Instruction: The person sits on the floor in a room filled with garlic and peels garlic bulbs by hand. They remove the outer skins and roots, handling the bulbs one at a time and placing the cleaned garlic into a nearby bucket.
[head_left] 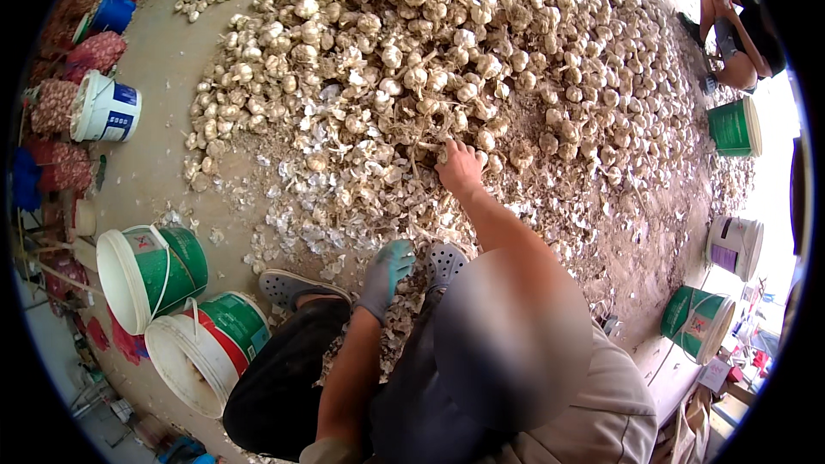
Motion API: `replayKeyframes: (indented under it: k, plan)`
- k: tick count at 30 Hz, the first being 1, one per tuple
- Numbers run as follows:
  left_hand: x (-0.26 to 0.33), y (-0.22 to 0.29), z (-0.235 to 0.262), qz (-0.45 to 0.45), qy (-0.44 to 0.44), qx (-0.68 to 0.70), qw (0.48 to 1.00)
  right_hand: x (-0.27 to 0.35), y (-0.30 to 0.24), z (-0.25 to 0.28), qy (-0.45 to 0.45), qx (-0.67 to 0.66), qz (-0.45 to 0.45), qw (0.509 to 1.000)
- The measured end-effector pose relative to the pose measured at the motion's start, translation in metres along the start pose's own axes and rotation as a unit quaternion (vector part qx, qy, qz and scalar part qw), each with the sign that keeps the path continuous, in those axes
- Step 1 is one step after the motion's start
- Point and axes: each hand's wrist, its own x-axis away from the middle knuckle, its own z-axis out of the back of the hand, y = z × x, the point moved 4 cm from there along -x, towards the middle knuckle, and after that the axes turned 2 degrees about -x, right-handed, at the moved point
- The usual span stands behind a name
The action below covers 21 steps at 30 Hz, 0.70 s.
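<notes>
My right hand (461, 167), bare, reaches forward to the near side of a big heap of garlic bulbs (430, 10). Its fingers are curled down on a garlic bulb that they mostly cover, and a pale stem (426, 146) pokes out on their left. My left hand (387, 277) wears a grey and teal glove and is held low between my shoes. Its fingers look bent together; what they hold, if anything, is hidden. Loose white garlic skins (344, 193) lie thickly on the floor ahead of both hands.
At my left stand a green and white bucket (176, 266) and a tilted bucket with a red band (219, 335). A white and blue bucket (107, 106) and red net sacks (64, 165) line the far left. More buckets (733, 127) stand at right, near another seated person (735, 34).
</notes>
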Motion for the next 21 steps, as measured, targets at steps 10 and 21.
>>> replayKeyframes:
  k: [10,21]
  plan:
    - [-0.020,0.069,-0.047,0.016,-0.018,0.248,0.969,0.092,-0.062,-0.024,-0.129,-0.545,-0.022,0.828]
    - [0.007,0.063,-0.015,0.001,-0.066,0.316,0.947,0.119,-0.072,-0.034,-0.144,-0.751,-0.258,0.590]
